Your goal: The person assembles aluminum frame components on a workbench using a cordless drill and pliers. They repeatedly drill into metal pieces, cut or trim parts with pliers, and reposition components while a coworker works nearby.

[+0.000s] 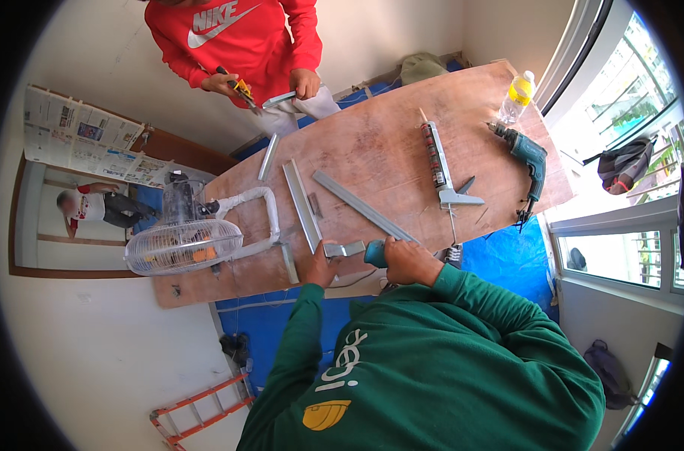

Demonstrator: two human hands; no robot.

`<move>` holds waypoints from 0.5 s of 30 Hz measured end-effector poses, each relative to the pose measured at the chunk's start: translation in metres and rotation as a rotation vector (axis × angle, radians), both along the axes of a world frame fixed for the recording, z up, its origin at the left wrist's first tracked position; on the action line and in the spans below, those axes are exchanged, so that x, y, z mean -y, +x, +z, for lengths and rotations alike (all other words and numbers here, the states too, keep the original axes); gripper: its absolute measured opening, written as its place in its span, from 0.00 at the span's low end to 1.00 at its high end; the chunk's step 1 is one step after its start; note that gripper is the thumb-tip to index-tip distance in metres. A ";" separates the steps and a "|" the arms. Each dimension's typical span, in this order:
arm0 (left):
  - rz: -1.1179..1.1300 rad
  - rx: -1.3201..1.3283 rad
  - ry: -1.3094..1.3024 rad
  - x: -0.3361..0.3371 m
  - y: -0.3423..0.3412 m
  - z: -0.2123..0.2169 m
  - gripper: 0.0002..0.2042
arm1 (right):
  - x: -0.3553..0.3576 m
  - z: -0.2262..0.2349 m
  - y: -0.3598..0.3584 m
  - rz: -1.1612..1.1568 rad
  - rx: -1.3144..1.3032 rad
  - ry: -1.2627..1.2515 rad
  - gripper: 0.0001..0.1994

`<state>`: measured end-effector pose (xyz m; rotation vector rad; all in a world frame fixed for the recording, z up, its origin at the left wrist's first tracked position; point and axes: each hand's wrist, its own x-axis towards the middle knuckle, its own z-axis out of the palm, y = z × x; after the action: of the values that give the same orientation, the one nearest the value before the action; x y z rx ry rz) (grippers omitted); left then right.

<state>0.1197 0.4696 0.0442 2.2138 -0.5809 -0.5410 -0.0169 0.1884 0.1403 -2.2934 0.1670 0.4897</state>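
Note:
My left hand is closed on one end of a short bent metal strip above the near side of the wooden table. My right hand grips a teal rounded tool whose kind I cannot make out; its front is at the strip's right end. Just beyond my hands lie a long metal channel and a flat grey metal bar. Beside my left hand is a shorter metal piece.
A caged fan stands at the left. On the right lie a caulking gun, a teal drill and a plastic bottle. Across the table a person in red holds snips and a metal piece. An orange ladder is lower left.

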 end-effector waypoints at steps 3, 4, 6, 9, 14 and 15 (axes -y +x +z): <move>0.012 -0.030 -0.004 0.001 0.000 -0.002 0.22 | 0.004 0.005 0.003 0.026 0.002 -0.004 0.19; 0.016 -0.019 0.018 0.001 -0.001 -0.002 0.22 | 0.005 0.007 0.003 0.035 -0.003 0.013 0.19; 0.025 0.010 0.095 0.001 -0.001 -0.001 0.22 | 0.007 0.011 0.004 0.026 -0.025 0.026 0.20; 0.028 0.054 0.222 0.001 -0.002 0.001 0.22 | 0.008 0.012 0.004 0.023 -0.023 0.023 0.20; 0.031 0.099 0.259 0.001 -0.004 0.002 0.22 | 0.005 0.006 0.004 0.065 0.014 -0.001 0.20; 0.018 0.128 0.189 0.001 -0.004 0.002 0.22 | 0.005 0.004 0.003 0.064 0.019 -0.012 0.19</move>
<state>0.1158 0.4686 0.0457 2.4443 -0.5961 -0.4630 -0.0135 0.1834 0.1441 -2.3199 0.0879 0.5002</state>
